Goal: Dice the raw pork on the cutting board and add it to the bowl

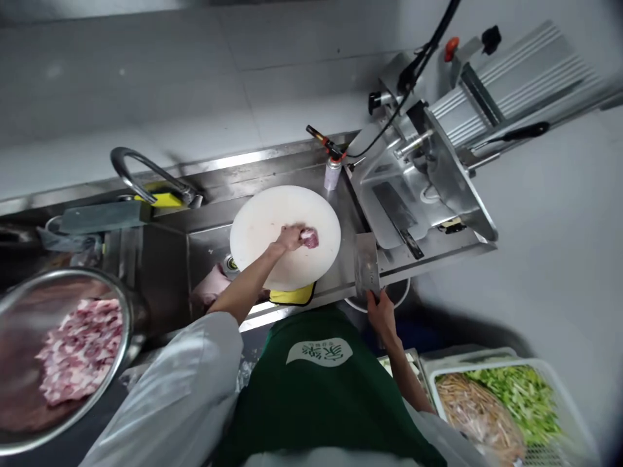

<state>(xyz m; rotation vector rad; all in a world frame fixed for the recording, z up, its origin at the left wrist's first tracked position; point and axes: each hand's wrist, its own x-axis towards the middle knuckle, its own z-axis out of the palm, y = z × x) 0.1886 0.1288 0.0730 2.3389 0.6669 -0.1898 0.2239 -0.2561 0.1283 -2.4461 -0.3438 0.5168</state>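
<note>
On the round white cutting board (263,220), my left hand (291,238) is closed around a small chunk of raw meat (310,238), whose cut end shows past my fingers. My right hand (381,311) grips the handle of a cleaver (367,263). The cleaver's broad blade points away from me, right of the board and apart from it, over the steel counter's edge. A larger piece of raw meat (213,285) lies in the sink left of the board, partly hidden by my left forearm.
A steel bowl (127,311) at left holds cut meat pieces (82,350). Behind stand a faucet (146,170) and a blowtorch (332,170). A slicing machine (457,162) with a knife (396,217) on its base is at right. A white basket (574,402) holds vegetables. A yellow cloth (292,295) lies under the board.
</note>
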